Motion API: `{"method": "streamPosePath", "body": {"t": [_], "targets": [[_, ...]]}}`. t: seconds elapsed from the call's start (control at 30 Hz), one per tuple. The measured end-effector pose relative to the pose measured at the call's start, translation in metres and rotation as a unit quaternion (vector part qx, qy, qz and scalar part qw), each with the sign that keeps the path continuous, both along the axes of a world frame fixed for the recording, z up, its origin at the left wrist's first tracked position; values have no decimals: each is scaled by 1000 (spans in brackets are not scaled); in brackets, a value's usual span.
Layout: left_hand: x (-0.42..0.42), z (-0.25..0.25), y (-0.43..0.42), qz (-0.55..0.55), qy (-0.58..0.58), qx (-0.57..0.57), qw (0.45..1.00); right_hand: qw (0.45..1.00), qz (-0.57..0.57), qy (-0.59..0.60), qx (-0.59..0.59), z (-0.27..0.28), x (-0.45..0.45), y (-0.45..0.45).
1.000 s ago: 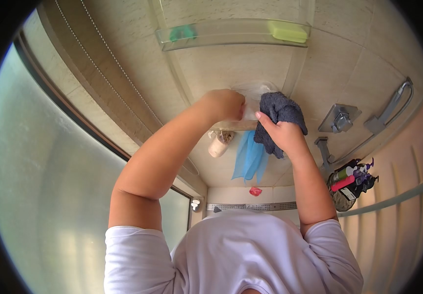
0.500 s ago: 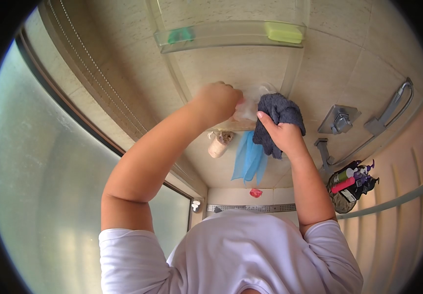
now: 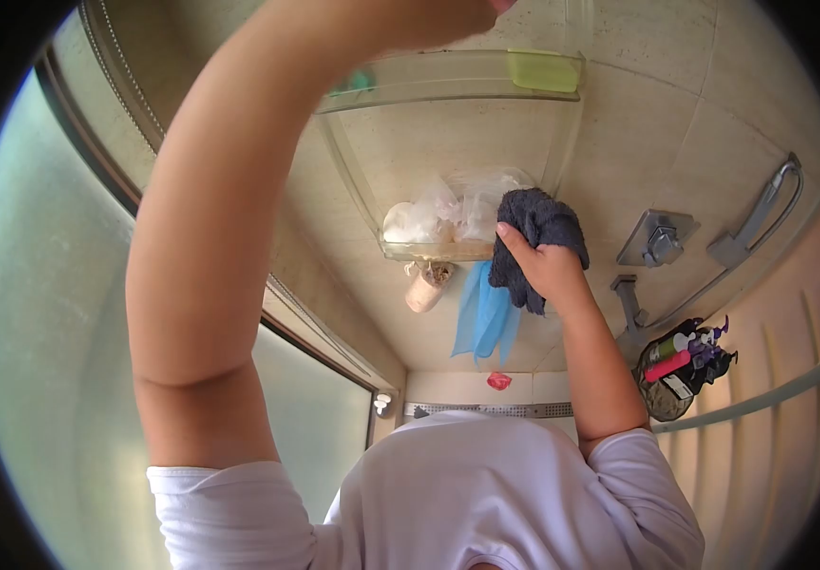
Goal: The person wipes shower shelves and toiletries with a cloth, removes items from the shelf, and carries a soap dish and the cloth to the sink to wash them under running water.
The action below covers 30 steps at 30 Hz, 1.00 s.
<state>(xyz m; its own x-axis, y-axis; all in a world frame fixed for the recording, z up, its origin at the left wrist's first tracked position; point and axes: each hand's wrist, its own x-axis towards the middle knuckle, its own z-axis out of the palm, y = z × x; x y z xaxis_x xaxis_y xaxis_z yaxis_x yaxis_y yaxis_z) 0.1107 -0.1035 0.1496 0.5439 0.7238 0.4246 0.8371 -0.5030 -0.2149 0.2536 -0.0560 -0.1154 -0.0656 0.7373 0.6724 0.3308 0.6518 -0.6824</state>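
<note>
My right hand (image 3: 551, 270) is closed on a dark grey cloth (image 3: 541, 228), thumb on its front, beside the lower glass shelf (image 3: 400, 251). On that shelf lie clear and white plastic bags (image 3: 443, 211). My left hand (image 3: 448, 21) is raised to the top edge of the view, above the upper glass shelf (image 3: 429, 84); its fingers are mostly cut off, and what it holds, if anything, is hidden. Below the lower shelf hang a blue mesh cloth (image 3: 484, 312) and a pale pouch (image 3: 426, 287).
A light green item (image 3: 545, 71) and a green item (image 3: 361, 80) sit on the upper shelf. At right are a shower valve (image 3: 661, 239), a hand shower (image 3: 758, 211) and a holder with bottles (image 3: 674, 369). A frosted glass panel (image 3: 49, 332) stands at left.
My left hand has left the plastic bags and moved up past the upper shelf. The bags now show more fully. My right hand still holds the grey cloth in nearly the same place.
</note>
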Motion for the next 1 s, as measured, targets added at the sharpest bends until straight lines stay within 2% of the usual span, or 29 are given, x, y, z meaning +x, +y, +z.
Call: {"method": "streamPosePath", "body": {"t": [0.07,0.1,0.13,0.2,0.3,0.4,0.5,0.6,0.7,0.8,0.83,0.9,1.0], "targets": [[6,12,21,43,-91,-133,986,1000,25,-14,-11,-4,4,6],[6,10,35,14,-164,-196,967,999,37,-13,-27,-2,4,6],[6,8,48,-12,-236,-256,937,998,47,-12,-42,0,5,5],[8,1,81,-81,-381,-400,830,998,51,-12,-38,1,7,5],[14,-4,98,-78,-397,-460,791,999,33,-17,11,-1,7,6],[18,-13,105,-84,-385,-485,781,999,19,-28,22,-2,8,6],[21,-14,104,-66,-365,-458,808,1000,15,-20,-10,-4,7,5],[21,-15,108,-25,-275,-386,880,999,23,-8,-35,1,6,0],[19,-14,106,-19,-229,-368,901,999,19,-17,-20,1,7,1],[19,-4,77,32,-223,-312,923,1000,19,-11,-12,-3,7,4],[18,-9,75,14,-220,-183,958,1000,13,-9,-15,0,6,1],[14,-22,67,-17,-204,82,976,999,7,-9,-39,4,6,-4],[-7,-60,7,-122,-210,46,969,998,13,-16,-68,4,6,-6]]}}
